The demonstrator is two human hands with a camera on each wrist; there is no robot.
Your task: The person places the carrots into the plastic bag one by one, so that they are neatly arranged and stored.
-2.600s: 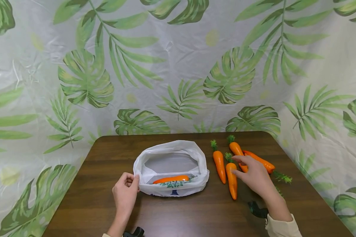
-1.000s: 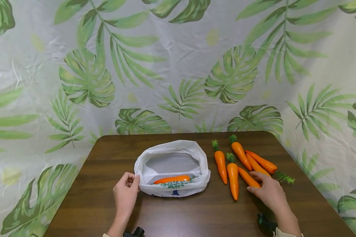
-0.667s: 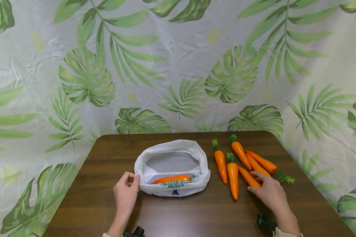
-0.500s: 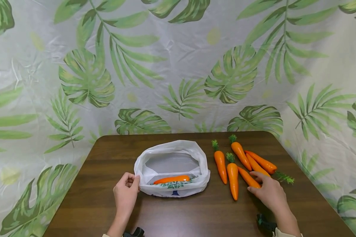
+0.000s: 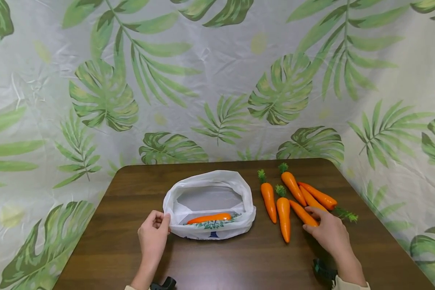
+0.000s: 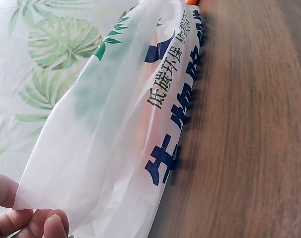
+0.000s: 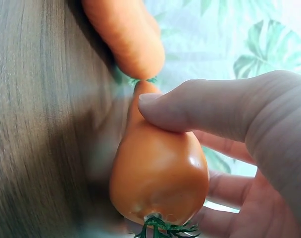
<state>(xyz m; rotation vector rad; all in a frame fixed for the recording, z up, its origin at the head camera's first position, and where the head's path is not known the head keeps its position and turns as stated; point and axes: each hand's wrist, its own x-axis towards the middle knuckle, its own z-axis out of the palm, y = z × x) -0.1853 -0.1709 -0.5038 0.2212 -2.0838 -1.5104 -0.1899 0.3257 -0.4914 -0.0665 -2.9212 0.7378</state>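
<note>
My left hand (image 5: pixel 154 231) pinches the left edge of a white plastic bag (image 5: pixel 210 233), whose wide mouth faces up. In the left wrist view, thumb and fingers hold a corner of the bag (image 6: pixel 91 163), printed with green and dark blue characters. One orange carrot (image 5: pixel 209 218) with a green top lies inside the bag, near its front wall. On the right, my right hand (image 5: pixel 330 233) grips an orange carrot (image 5: pixel 301 211) by its thick end. In the right wrist view the thumb presses one side of this carrot (image 7: pixel 160 168), with fingers behind it and its green top below.
Several more carrots lie right of the bag: two side by side, one carrot (image 5: pixel 268 201) and another carrot (image 5: pixel 283 217). Behind my right hand, one carrot (image 5: pixel 293 187) and a redder carrot (image 5: pixel 319 196) lie close together. A leaf-patterned cloth (image 5: pixel 217 80) hangs behind the brown table (image 5: pixel 130 193).
From above the middle carrots, my right hand has moved right and nearer to me, onto the gripped carrot, and has stayed there for the last second. Left hand and bag keep their place.
</note>
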